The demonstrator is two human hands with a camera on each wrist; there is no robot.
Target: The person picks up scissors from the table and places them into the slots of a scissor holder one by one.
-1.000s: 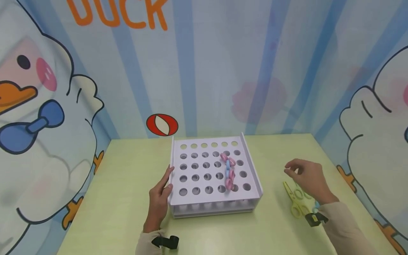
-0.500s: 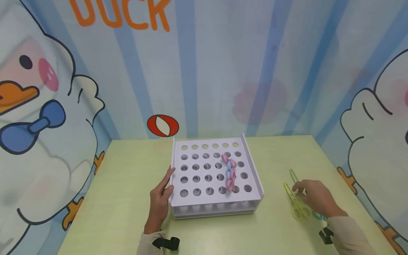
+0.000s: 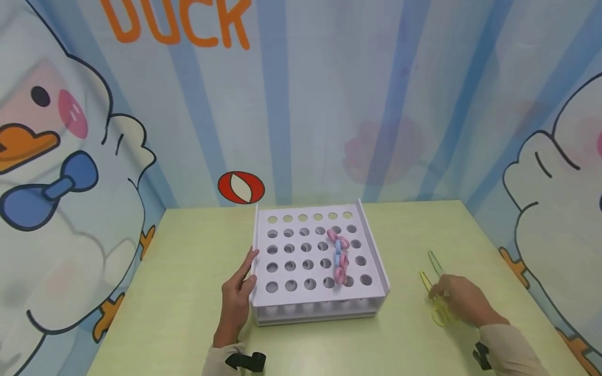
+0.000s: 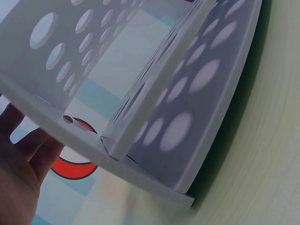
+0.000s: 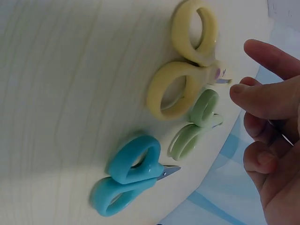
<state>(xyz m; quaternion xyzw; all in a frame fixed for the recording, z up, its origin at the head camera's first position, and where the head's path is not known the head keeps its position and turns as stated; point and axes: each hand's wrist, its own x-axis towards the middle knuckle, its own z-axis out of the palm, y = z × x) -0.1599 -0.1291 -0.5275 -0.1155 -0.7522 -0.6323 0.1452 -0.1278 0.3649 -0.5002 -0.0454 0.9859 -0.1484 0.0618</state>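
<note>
My left hand (image 3: 236,303) rests against the left side of a white rack (image 3: 282,296) with rows of round holes. In the left wrist view its fingers reach behind the side panel (image 4: 84,147), where the tips are hidden. A short chain of pink and blue links (image 3: 338,258) lies on the rack's right part. Over on the right, my right hand (image 3: 465,300) hovers at the yellow scissors (image 5: 204,72) with fingers loosely bent, apparently holding nothing. Green scissors (image 5: 185,140) and blue scissors (image 5: 125,161) lie beside them in the right wrist view.
All this stands on a pale yellow-green table (image 3: 178,292). A printed fabric backdrop (image 3: 315,104) with cartoon ducks rises behind and on both sides. Black wrist cameras (image 3: 249,360) are strapped over the sleeves.
My right hand has moved right and down, from left of the scissors to over their handles. The left hand and the rack have stayed in place.
</note>
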